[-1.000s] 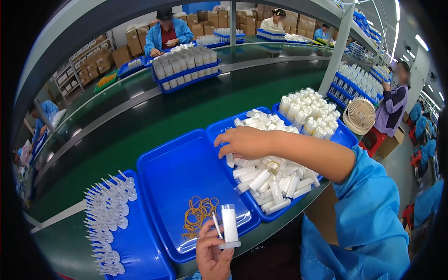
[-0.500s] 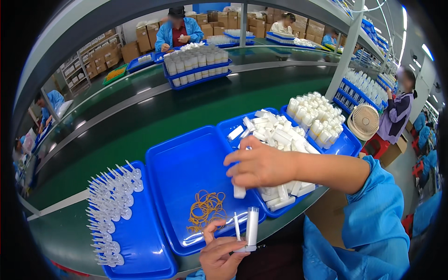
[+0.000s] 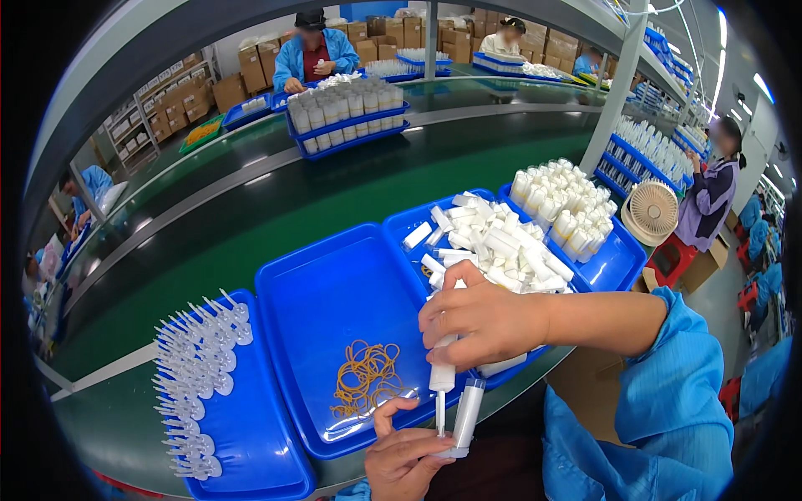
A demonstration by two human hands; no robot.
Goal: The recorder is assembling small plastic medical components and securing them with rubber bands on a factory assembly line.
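Pinching the base (image 3: 455, 452) just in front of the band tray (image 3: 334, 280), the left hand (image 3: 403, 464) is apparently steadying its pin (image 3: 440, 415) upright while the right hand (image 3: 486, 316) is gripping a white tube (image 3: 444, 377) over it.

No lettering, number or sign is legible in the head view. Small white rectangular patches (image 3: 164, 82), apparently labels, line the shelf edges of the grey metal rack (image 3: 147, 123) at far left, too small to read. Any print on the brown cardboard boxes (image 3: 251, 68) behind is likewise too small to resolve.
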